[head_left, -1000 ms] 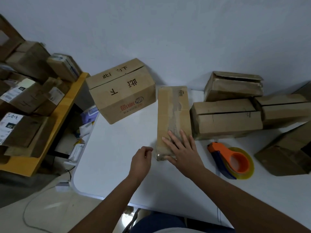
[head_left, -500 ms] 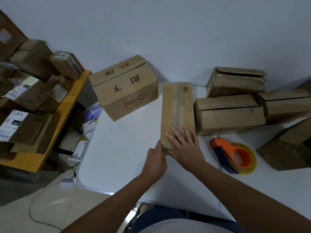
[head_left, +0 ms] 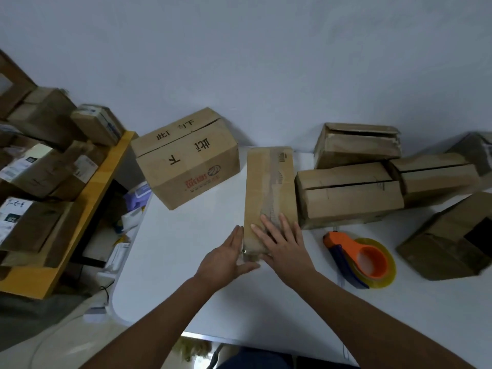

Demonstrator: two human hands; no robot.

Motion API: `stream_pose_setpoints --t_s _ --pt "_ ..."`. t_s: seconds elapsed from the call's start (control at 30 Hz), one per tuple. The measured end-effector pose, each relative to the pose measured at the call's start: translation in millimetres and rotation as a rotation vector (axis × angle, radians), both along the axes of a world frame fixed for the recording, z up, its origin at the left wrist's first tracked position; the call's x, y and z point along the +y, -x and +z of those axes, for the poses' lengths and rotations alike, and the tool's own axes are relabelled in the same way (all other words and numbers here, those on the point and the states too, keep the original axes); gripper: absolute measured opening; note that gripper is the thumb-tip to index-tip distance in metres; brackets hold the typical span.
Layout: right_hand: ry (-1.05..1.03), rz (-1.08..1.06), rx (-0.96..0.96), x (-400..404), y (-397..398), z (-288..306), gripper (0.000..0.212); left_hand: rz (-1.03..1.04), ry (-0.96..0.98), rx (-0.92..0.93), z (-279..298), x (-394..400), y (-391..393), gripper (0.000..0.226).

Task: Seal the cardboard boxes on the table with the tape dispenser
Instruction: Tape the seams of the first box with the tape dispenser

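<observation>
A long narrow cardboard box (head_left: 269,182) lies lengthwise on the white table (head_left: 181,262), with clear tape running along its top. My right hand (head_left: 283,245) lies flat with spread fingers on the box's near end. My left hand (head_left: 226,258) presses with straight fingers against the box's near left side, its thumb along the near end face. The orange and blue tape dispenser (head_left: 356,259) with a yellowish tape roll rests on the table right of my right hand, untouched.
A large printed box (head_left: 189,158) stands left of the narrow one. Several unsealed boxes (head_left: 348,193) crowd the right and back of the table. A wooden shelf (head_left: 87,209) piled with parcels stands at the left. Bare table lies near the front.
My left hand has opened from a loose fist and moved right, against the box's left side. My right hand has stayed flat on the box's near end.
</observation>
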State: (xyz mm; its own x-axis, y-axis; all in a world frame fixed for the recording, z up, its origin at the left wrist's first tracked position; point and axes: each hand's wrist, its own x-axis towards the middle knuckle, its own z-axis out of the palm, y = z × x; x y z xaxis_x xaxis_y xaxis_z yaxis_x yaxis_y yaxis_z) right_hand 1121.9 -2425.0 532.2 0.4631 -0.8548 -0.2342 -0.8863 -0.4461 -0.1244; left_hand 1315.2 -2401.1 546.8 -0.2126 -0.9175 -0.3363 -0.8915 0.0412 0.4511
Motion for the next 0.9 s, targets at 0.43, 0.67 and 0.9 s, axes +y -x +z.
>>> stream_pose_setpoints --t_s 0.43,0.67,0.9 --pt "-0.424 -0.360 -0.706 6.2 38.0 43.9 0.085 0.094 0.099 0.127 23.8 6.4 23.7 0.056" --pt "-0.397 -0.208 -0.432 -5.6 65.4 45.6 0.088 0.209 0.114 0.219 34.7 12.9 42.9 0.046" --pt "-0.417 -0.189 -0.303 -22.8 61.3 51.2 0.088 0.074 0.297 -0.101 41.3 -56.1 -24.1 0.055"
